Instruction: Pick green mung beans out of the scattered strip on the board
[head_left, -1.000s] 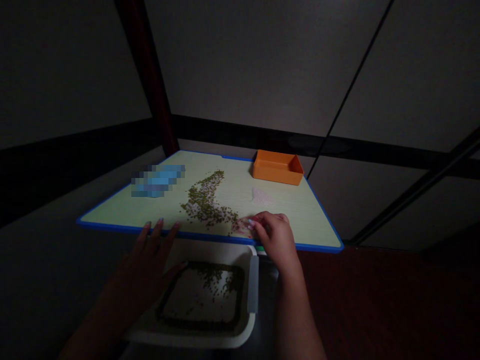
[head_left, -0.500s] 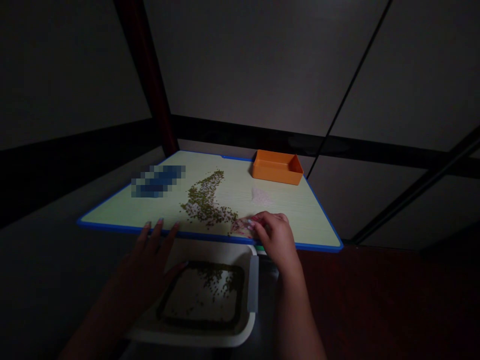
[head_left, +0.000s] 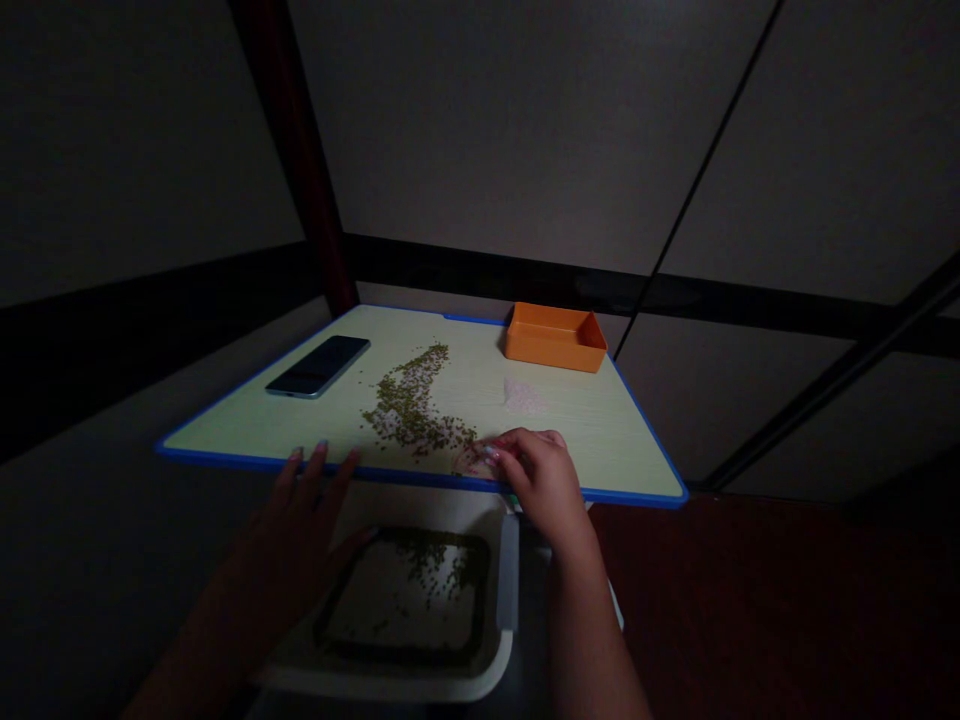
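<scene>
My right hand (head_left: 538,480) rests at the near edge of a pale green board with a blue rim (head_left: 247,421), its bunched fingers touching a pale, translucent patch of small grains (head_left: 472,461). Whether it grips any of them is hard to tell. My left hand (head_left: 300,525) lies with fingers spread over the board's near edge, holding nothing. A long trail of small green beans (head_left: 405,408) runs across the board, ending close to my right fingertips. Below the edge, a white tray (head_left: 450,682) with a dark inner border holds more green beans (head_left: 435,565).
A black smartphone (head_left: 318,366) lies at the board's left. An orange rectangular box (head_left: 555,338) stands at the far edge, with a small whitish pile (head_left: 523,396) in front of it. A dark post (head_left: 300,170) rises behind the board.
My right hand has slid slightly left along the near edge, and the pale patch has shifted with it. My left hand has barely moved.
</scene>
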